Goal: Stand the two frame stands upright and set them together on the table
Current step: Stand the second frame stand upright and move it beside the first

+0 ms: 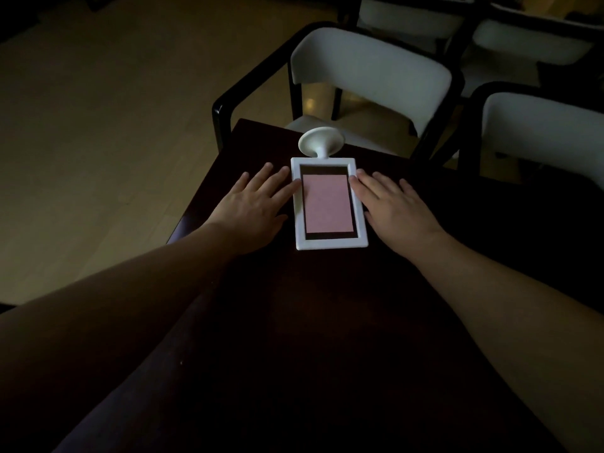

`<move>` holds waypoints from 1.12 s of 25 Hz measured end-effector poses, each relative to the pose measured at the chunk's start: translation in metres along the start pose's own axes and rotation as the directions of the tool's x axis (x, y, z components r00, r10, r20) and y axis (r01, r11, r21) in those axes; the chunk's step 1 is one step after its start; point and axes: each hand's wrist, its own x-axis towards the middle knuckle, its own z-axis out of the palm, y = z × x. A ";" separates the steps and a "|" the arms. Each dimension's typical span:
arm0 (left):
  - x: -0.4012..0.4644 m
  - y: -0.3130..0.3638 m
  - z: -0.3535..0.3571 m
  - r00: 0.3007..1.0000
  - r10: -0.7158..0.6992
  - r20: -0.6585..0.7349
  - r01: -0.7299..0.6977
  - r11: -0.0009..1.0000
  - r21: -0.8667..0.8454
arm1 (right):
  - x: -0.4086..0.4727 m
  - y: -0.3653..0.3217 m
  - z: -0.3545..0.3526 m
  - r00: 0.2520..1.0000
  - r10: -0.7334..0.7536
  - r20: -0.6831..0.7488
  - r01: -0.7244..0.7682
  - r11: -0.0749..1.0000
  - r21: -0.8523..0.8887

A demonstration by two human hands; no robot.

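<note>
Near the table's (327, 322) far edge a white frame stand (328, 207) lies flat, base outward; left hand (253, 204) and right hand (394, 207) rest spread wide, fingertips touching its sides.

White frame stand (329, 204), pink insert, lying flat, round base far end
</note>
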 end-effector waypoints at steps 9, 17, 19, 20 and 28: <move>-0.008 0.000 -0.002 0.997 0.070 0.022 -0.067 0.994 -0.089 | -0.023 -0.005 0.003 0.998 -0.059 -0.022 0.062 0.986 0.157; -0.049 0.009 -0.043 0.993 0.117 -0.026 -0.118 0.922 -0.369 | -0.068 -0.022 -0.031 0.991 -0.055 -0.123 0.099 0.917 0.387; -0.057 0.014 -0.050 0.995 0.103 -0.016 -0.099 0.897 -0.430 | -0.075 -0.026 -0.038 0.991 -0.034 -0.133 0.092 0.882 0.461; -0.062 0.017 -0.053 0.996 0.092 -0.019 -0.090 0.883 -0.460 | -0.079 -0.029 -0.042 0.989 -0.018 -0.145 0.088 0.867 0.491; -0.088 0.030 -0.069 0.997 0.047 -0.066 -0.079 0.761 -0.644 | -0.101 -0.055 -0.070 0.968 0.196 -0.154 -0.045 0.746 0.665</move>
